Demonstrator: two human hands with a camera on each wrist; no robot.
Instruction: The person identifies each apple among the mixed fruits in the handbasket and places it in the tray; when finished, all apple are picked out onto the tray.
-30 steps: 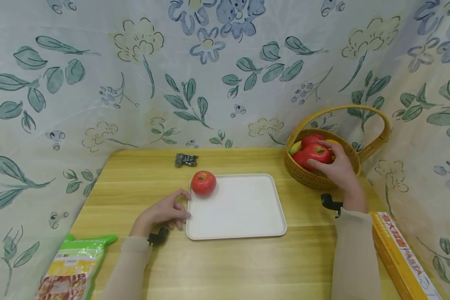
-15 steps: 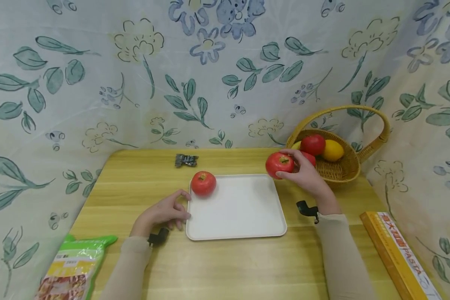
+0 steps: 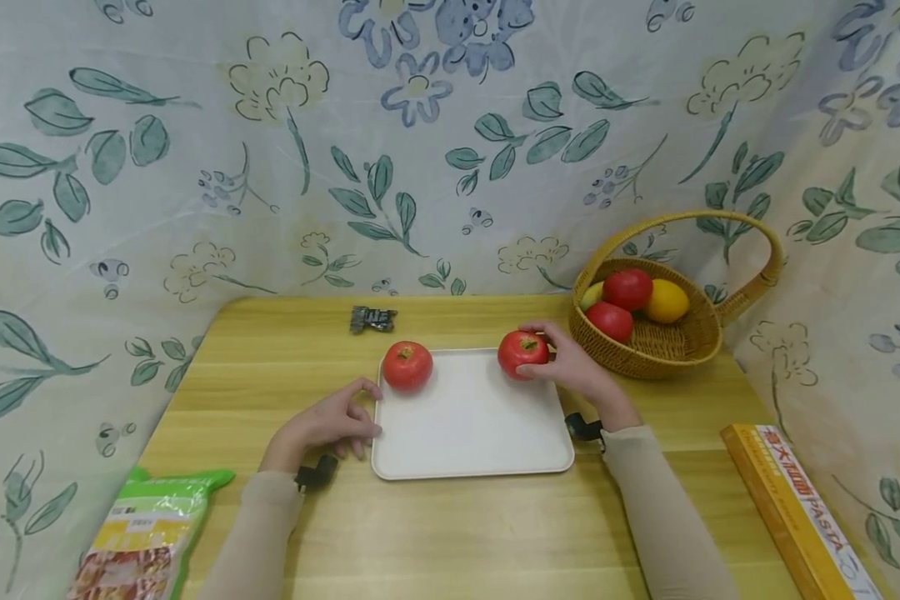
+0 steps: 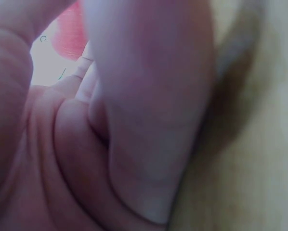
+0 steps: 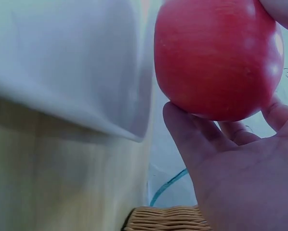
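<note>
In the head view a white rectangular tray (image 3: 471, 425) lies on the wooden table, with one red apple (image 3: 407, 367) in its back left corner. My right hand (image 3: 570, 367) grips a second red apple (image 3: 523, 355) between thumb and fingers over the back right corner. The right wrist view shows this held apple (image 5: 218, 57) raised off the tray (image 5: 86, 57), the fingers (image 5: 197, 139) round its side. My left hand (image 3: 330, 421) rests at the tray's left edge, fingers loosely bent, fingertips right at the rim.
A wicker basket (image 3: 630, 362) with a tall handle stands at the back right, holding red fruit (image 3: 609, 322) and yellow fruit (image 3: 666, 301). A small black packet (image 3: 372, 319) lies behind the tray. A pasta box (image 3: 798, 508) lies at right, a green-yellow food bag (image 3: 135, 533) at left.
My right hand has lifted a red apple out of the basket and carried it left, over the tray's back right corner. The left hand and the tray have stayed put.
</note>
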